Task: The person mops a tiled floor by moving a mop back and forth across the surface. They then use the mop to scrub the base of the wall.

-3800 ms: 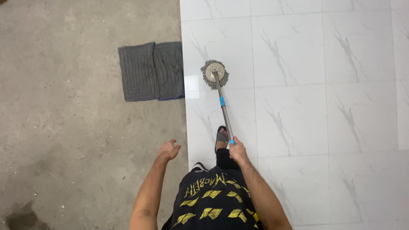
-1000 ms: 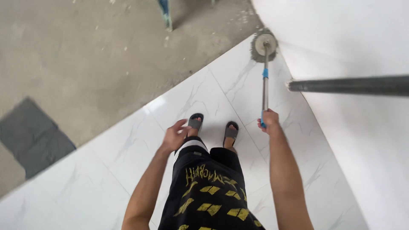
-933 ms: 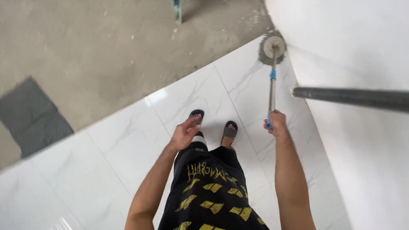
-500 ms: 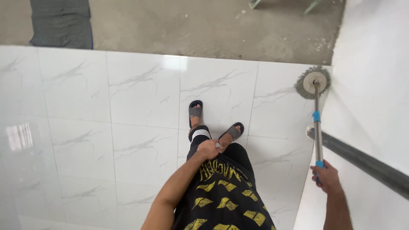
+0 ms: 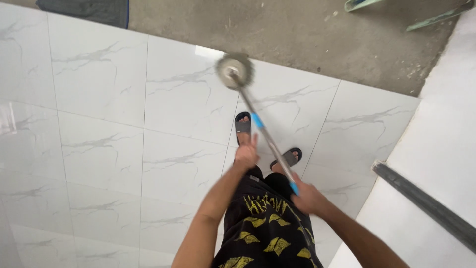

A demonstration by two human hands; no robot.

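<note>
The right hand (image 5: 307,197) grips the mop (image 5: 258,124) handle's lower end, arm stretched forward; the left hand (image 5: 246,156) hangs open, fingers loose, beside the handle.

Single head view, looking steeply down, floor (image 5: 99,149) near.

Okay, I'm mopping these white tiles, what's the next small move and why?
Probably draw the mop head back along the tiles toward your feet: it sits at the tiled edge by the bare concrete, and only your right hand grips the handle.
</note>
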